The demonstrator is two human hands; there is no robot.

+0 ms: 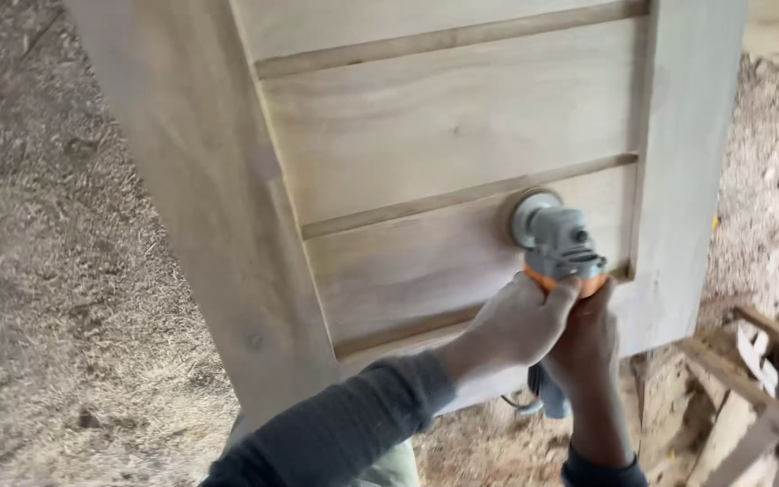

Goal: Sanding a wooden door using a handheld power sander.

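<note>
A pale wooden door (444,126) with slatted panels lies flat below me. A grey and orange angle grinder (554,242) rests with its round disc on a panel near a raised slat. My left hand (516,320), dusty and in a dark grey sleeve, is wrapped over the tool's body from the left. My right hand (588,347) grips the same body from below, just behind the orange band. The tool's rear end and cable show under my hands.
The ground (65,271) all around is covered in sawdust and shavings. Rough wooden slats and a frame (750,379) lie at the lower right, beside the door's right stile (687,162).
</note>
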